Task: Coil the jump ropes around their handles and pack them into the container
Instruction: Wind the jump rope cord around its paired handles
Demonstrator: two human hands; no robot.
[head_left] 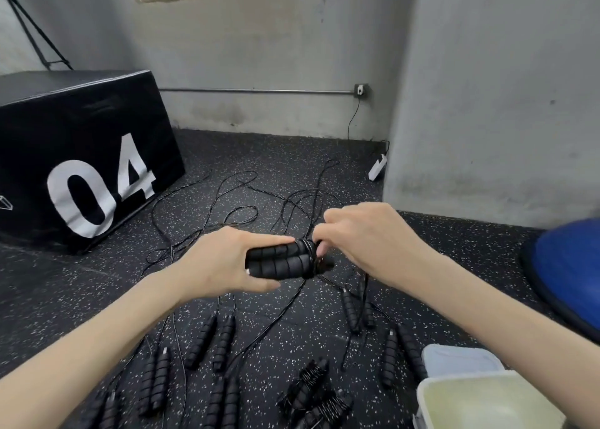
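Nearest you sat the container (480, 399). Your left hand (227, 263) gripped 2 handles (279, 261). Your right hand (367, 237) pinched rope (306, 245) around them.

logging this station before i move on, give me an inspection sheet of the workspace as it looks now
surface: dark speckled rubber floor.
job's things: held handle pair, cord wound at one end; loose ropes in front; two coiled bundles; empty container, lid behind it.
clutter: nothing seen.
grips: left hand holds the handles; right hand pinches the cord.
cables: wall cable down to a white power strip.
surroundings: black box marked 04, blue ball, grey walls.
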